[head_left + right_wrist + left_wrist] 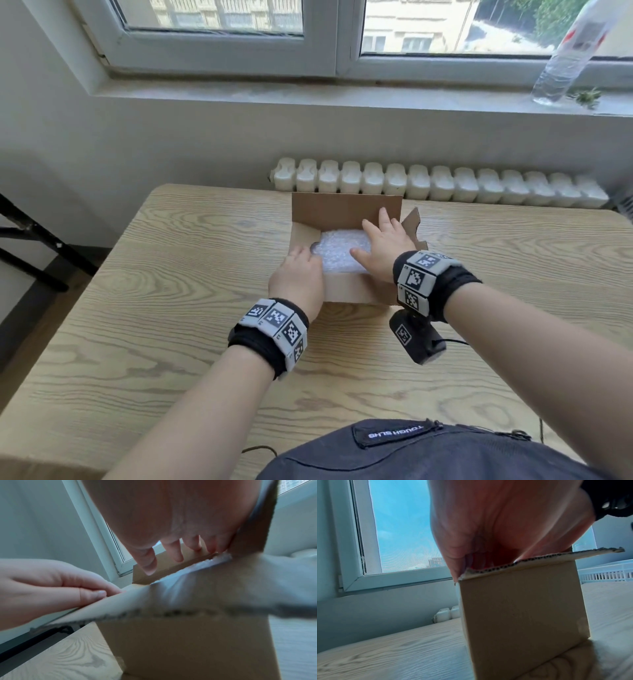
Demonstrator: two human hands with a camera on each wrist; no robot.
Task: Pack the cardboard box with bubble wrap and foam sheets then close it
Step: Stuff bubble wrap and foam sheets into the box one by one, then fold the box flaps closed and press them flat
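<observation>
An open cardboard box [346, 209] stands on the wooden table with white bubble wrap [342, 248] lying inside it. My left hand [301, 265] is at the box's near left corner, with fingers and thumb curled round the end of the near flap. The left wrist view shows that hand [488, 520] hooked over the corrugated edge above the box wall [522, 608]. My right hand [378, 240] hovers flat over the right side of the bubble wrap, fingers straight and spread, its outer edge beside the raised right flap. In the right wrist view its fingers [171, 547] point into the box [188, 649], and the left hand [51, 585] pinches the flap.
The table [137, 342] has bare wood around the box. A white radiator [445, 186] runs behind the far edge. A plastic bottle [565, 58] stands on the windowsill. A dark bag [428, 452] sits at the near edge, and a black stand [30, 246] is at the left.
</observation>
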